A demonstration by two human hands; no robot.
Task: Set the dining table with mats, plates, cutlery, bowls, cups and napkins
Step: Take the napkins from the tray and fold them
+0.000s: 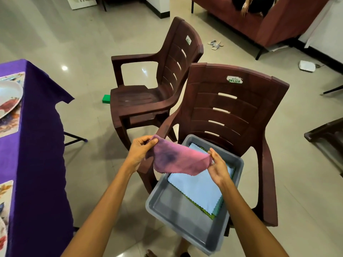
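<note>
A pink napkin (178,160) with a dark stain hangs stretched between my hands above a grey tray (178,216). My left hand (139,151) pinches its left corner; my right hand (219,166) pinches its right corner. In the tray lies a light blue napkin (198,190) on top of green ones (211,216). The tray sits on the seat of a brown plastic chair (235,112). At the left, the table under a purple cloth (37,145) carries patterned mats (11,125) and a white plate (9,97).
A second brown chair (159,84) stands behind the first. A green block (106,99) lies on the tiled floor, with sandals (215,45) and a white device (307,66) farther back. A red sofa (269,21) is at the top right.
</note>
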